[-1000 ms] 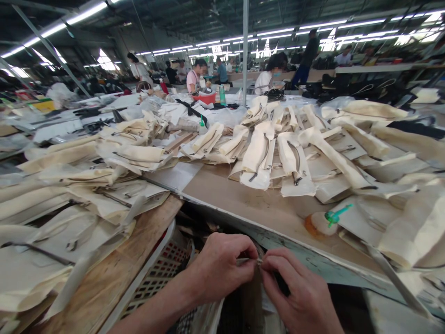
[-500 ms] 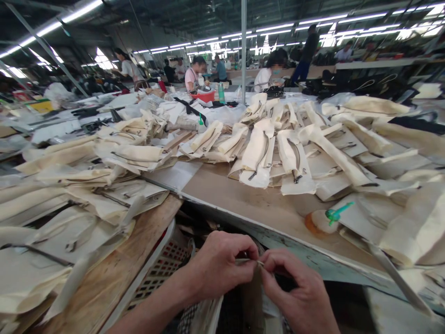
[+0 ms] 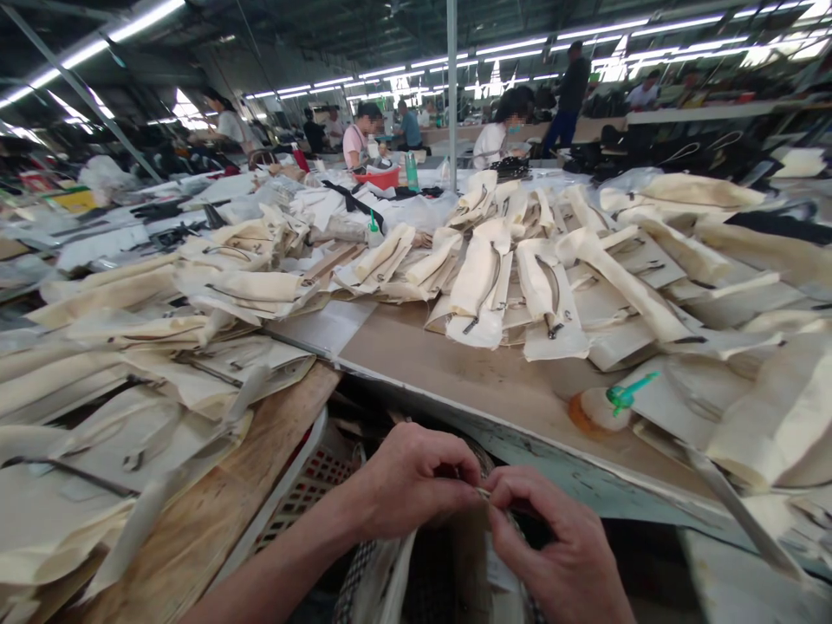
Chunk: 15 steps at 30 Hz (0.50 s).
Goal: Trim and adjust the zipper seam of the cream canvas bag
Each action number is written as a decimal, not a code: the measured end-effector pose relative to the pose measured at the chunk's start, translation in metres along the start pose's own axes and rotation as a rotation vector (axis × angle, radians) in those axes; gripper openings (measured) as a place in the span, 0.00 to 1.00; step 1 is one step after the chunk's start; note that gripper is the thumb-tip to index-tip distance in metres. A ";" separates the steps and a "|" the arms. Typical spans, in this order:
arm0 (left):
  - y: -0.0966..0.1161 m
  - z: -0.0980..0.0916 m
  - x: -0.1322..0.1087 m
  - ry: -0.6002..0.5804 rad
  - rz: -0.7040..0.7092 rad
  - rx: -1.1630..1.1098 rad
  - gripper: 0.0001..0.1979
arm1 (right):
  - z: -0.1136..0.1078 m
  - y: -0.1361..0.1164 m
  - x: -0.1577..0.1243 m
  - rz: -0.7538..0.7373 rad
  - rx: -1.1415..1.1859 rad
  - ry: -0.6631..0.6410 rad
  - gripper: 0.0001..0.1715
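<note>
While both hands meet low at the near edge of the surface (image 3: 468, 381), left hand (image 3: 412, 477) and right hand (image 3: 552, 542) each have a pinch grip closed on one small piece (image 3: 482, 493) between the fingertips; too small to identify. Basket (image 3: 305, 485) sits just left below. Cream fabric pieces (image 3: 484, 277) cover the surface; glue bottle (image 3: 604, 407) lies to the right.

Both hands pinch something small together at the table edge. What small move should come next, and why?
Probably a short pull apart. The left hand and right hand pinch a small pale piece between their fingertips, below the table edge. What it is cannot be told.
</note>
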<state>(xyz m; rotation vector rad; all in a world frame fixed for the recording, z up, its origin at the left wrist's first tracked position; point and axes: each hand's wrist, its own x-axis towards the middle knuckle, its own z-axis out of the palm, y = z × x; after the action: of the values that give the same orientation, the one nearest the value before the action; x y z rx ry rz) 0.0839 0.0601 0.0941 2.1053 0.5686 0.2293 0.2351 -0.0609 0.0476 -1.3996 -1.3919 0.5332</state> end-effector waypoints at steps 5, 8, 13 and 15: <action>0.000 0.002 0.001 0.002 -0.002 -0.010 0.03 | -0.001 0.000 -0.001 -0.003 0.035 0.003 0.07; 0.000 0.002 0.002 -0.007 -0.009 -0.010 0.03 | -0.001 0.001 -0.001 0.001 0.045 -0.002 0.07; 0.003 0.005 0.000 0.034 -0.016 0.005 0.03 | -0.002 0.001 -0.002 0.017 0.075 -0.003 0.07; 0.006 0.006 -0.001 0.045 -0.028 0.021 0.03 | -0.002 0.001 -0.003 0.031 0.082 0.003 0.06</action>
<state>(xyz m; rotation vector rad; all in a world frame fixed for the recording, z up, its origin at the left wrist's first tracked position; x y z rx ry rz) 0.0871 0.0520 0.0956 2.1153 0.6292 0.2569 0.2366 -0.0640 0.0459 -1.3573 -1.3335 0.6013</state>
